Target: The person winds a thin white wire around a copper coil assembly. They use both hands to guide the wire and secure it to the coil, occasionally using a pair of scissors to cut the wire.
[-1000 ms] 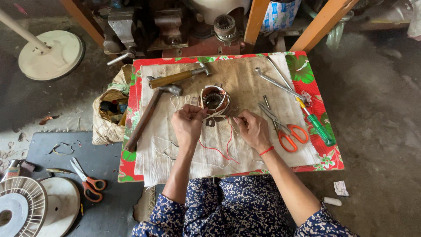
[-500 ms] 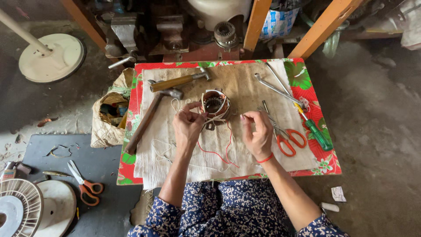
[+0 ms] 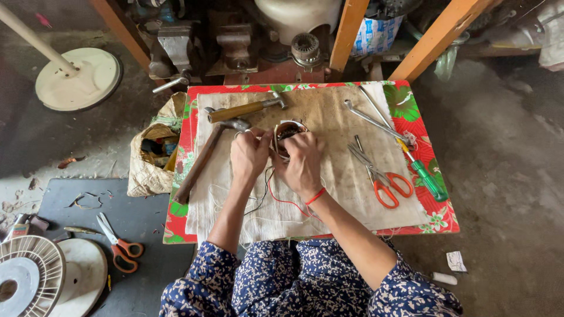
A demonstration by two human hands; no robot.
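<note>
Right hand [image 3: 302,166] now beside left hand [image 3: 249,155], both hands gripping wound coil [image 3: 288,132]; tool-filled sack [image 3: 150,155] nearby.

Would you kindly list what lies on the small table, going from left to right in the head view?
Long hammer → left hand → wire coil → right hand → orange scissors → green screwdriver.

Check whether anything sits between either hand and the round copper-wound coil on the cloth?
Nothing visible does. The left hand and right hand both rest on the wound coil in the middle of the cloth, fingers against its sides. The hammers lie beyond the left hand; the scissors lie off to the right, apart.
</note>
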